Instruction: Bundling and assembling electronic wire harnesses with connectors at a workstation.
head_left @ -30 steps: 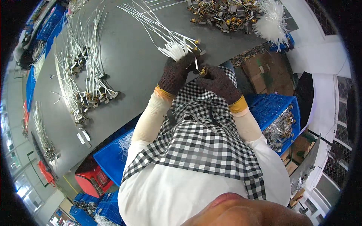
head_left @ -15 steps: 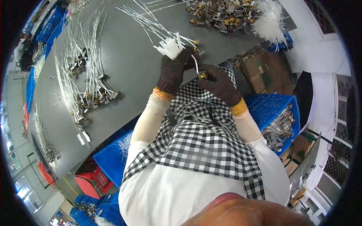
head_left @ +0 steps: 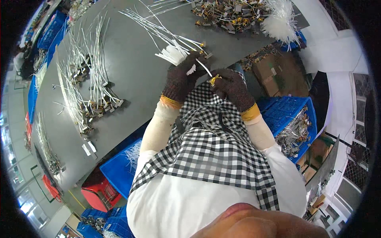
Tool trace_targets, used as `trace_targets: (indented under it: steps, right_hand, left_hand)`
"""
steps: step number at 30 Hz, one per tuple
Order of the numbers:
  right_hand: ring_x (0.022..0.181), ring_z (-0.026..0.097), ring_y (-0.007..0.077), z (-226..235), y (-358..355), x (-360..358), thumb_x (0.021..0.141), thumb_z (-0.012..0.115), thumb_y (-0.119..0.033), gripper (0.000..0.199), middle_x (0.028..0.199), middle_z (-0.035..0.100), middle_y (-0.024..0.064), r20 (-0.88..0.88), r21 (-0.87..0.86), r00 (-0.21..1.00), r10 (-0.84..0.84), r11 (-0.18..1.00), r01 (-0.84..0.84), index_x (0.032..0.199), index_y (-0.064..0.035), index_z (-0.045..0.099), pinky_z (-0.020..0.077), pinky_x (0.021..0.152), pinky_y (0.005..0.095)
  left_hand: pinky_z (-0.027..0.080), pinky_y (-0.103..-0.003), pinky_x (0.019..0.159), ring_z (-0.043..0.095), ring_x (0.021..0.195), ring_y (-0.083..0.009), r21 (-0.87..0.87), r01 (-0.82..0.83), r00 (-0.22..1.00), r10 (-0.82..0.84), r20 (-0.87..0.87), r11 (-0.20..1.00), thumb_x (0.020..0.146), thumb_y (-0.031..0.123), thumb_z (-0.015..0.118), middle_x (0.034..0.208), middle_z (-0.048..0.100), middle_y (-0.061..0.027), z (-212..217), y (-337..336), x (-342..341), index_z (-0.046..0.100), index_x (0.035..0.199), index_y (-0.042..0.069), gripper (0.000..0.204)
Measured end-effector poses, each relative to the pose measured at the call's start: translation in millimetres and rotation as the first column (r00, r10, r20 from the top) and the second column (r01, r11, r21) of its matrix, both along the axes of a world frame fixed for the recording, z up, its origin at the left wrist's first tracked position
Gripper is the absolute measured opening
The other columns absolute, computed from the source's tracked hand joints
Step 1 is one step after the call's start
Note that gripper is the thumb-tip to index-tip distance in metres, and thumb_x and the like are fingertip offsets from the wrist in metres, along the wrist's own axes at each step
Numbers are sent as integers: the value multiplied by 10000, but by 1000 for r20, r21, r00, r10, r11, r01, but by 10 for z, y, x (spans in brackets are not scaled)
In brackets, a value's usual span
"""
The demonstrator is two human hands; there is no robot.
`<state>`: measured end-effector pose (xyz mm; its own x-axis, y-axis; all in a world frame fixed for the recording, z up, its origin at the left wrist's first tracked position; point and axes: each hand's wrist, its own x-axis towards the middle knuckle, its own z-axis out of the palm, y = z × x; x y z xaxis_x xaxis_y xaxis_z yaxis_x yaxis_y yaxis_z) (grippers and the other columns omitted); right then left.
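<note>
My left hand [head_left: 176, 81], in a dark knitted glove, is closed around a bundle of short white tubes [head_left: 171, 54] that fan out toward the upper left. Pinched in my gloved right hand [head_left: 235, 89] is a small brass-coloured part [head_left: 215, 80]. A single white tube [head_left: 204, 67] runs slantwise from the left fingers to this part; whether it is fitted on or only touching, I cannot tell. Just beyond my left hand, white wires [head_left: 164, 28] with small brass and grey ends lie on the grey table [head_left: 131, 75].
Wired parts [head_left: 97, 103] lie in rows at the left. At the far right is a heap of brass and grey parts [head_left: 234, 16] beside a bunch of white strands [head_left: 281, 23]. Blue crates [head_left: 274, 115] flank me, the right one holding wired parts. A red stool-like object [head_left: 95, 194] stands lower left.
The bundle of tubes has tipped leftward and lower in my left hand. The single tube, earlier hanging bent, now slants straight toward the brass part, which has turned in my right fingers.
</note>
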<state>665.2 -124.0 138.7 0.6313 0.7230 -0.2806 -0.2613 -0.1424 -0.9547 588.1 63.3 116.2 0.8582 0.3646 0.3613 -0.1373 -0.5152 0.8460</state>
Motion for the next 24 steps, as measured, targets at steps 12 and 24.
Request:
trace_targets:
  steps: [12, 24]
  right_hand:
    - [667, 573, 89, -81, 376, 143, 928, 624, -230, 350, 880, 666, 49, -6, 53, 998, 67, 996, -67, 1189, 3, 628, 454, 574, 220]
    - [771, 640, 166, -506, 784, 667, 923, 632, -228, 336, 901, 665, 111, 402, -76, 907, 121, 992, -98, 1149, 21, 630, 518, 693, 306]
  left_hand:
    - [521, -286, 722, 649, 844, -156, -462, 113, 991, -132, -10, 880, 965, 125, 548, 962, 675, -97, 210, 121, 13, 677, 1082, 4, 212]
    - [540, -307, 659, 671, 763, -197, -718, -189, 972, 26, -232, 670, 902, 209, 682, 889, 683, -94, -337, 718, 350, 659, 1032, -4, 251]
